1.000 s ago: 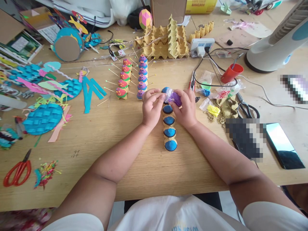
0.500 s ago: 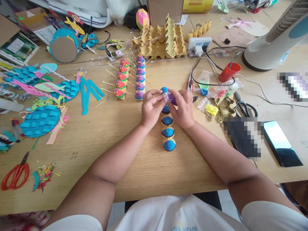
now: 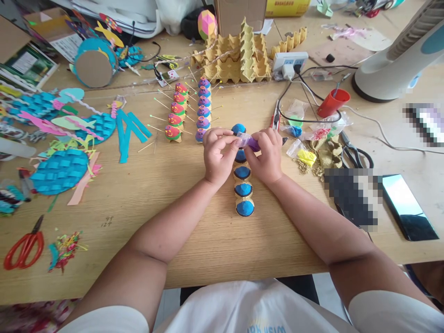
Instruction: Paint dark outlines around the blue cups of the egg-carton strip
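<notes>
Both my hands meet over the far end of an egg-carton strip (image 3: pixel 243 172) whose cups bear blue domes with dark rims. Between them is a small clear plastic bag of purple clay (image 3: pixel 250 142). My left hand (image 3: pixel 220 155) pinches the clear end of the bag between thumb and fingertips. My right hand (image 3: pixel 265 155) is closed round the purple end. The hands and bag hide part of the strip's upper cups. Beyond my left hand stand a purple-and-blue egg-carton strip (image 3: pixel 204 111) and a red-and-green one (image 3: pixel 177 114), both with pins stuck in them.
On the right lie a utility knife (image 3: pixel 276 115), a yellow clay bag (image 3: pixel 307 157), black scissors (image 3: pixel 357 155), a red cup (image 3: pixel 333 102) and a phone (image 3: pixel 410 206). Red-handled scissors (image 3: pixel 25 249) and woven blue paper pieces (image 3: pixel 60 172) are at left. Egg trays (image 3: pixel 222 69) stand behind.
More of the bag's clear plastic shows between my hands, and my right hand has shifted slightly right. The whole view has shifted a little. Both hands keep hold of the bag.
</notes>
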`<state>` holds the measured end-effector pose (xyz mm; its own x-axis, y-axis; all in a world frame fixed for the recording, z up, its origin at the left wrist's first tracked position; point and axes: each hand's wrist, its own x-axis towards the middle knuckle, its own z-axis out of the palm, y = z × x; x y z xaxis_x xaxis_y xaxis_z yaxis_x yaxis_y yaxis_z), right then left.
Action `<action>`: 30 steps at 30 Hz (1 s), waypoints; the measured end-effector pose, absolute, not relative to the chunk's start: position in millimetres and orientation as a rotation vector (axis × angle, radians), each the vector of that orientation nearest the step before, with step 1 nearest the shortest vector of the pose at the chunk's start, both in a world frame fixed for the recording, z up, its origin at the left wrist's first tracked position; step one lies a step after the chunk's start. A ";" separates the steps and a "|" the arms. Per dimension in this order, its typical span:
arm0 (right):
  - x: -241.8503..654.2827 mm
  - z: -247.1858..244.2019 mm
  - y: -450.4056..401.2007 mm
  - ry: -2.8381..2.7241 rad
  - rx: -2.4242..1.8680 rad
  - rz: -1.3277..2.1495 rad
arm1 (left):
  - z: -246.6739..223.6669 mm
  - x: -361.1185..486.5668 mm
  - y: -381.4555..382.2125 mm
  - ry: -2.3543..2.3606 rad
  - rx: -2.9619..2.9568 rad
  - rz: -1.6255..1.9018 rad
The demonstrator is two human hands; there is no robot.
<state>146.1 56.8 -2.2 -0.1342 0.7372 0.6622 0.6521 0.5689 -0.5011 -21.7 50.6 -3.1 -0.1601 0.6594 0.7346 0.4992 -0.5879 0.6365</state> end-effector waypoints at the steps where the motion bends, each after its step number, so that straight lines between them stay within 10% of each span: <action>1: 145.8 -2.7 58.0 -1.828 -1.138 0.099 | -3.2 -21.7 50.8 1.369 1.916 1.864; 30: 146.5 1.1 60.8 -1.707 -0.967 0.332 | -17.5 -15.4 54.5 1.124 1.642 1.736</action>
